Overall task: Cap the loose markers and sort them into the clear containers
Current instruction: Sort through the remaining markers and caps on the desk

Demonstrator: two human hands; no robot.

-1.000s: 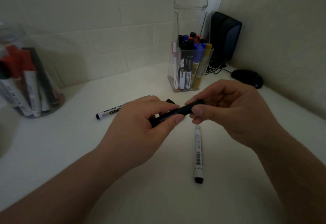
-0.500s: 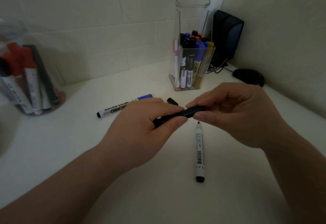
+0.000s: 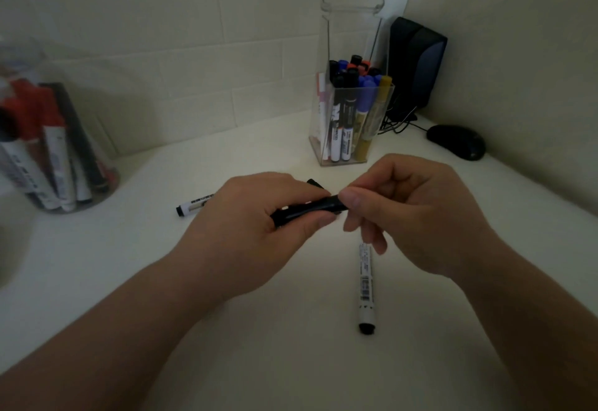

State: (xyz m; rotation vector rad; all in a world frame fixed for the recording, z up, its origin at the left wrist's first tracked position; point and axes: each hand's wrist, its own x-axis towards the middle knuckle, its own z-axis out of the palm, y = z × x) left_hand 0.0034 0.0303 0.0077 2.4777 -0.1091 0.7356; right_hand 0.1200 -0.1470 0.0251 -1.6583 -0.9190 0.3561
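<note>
Right fingers (image 3: pixel 372 236) looser; marker (image 3: pixel 307 211) between hands (image 3: pixel 246 226) (image 3: pixel 420 216)

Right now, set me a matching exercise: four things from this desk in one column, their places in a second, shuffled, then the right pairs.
1. black marker
2. barcoded white marker
3. round jar
4. mouse

a. far right of the table
b. gripped by the left hand and pinched by the right hand
c. lying flat near the right hand
d. far left, holding red and black markers

Pairs: 1-b, 2-c, 3-d, 4-a
</note>
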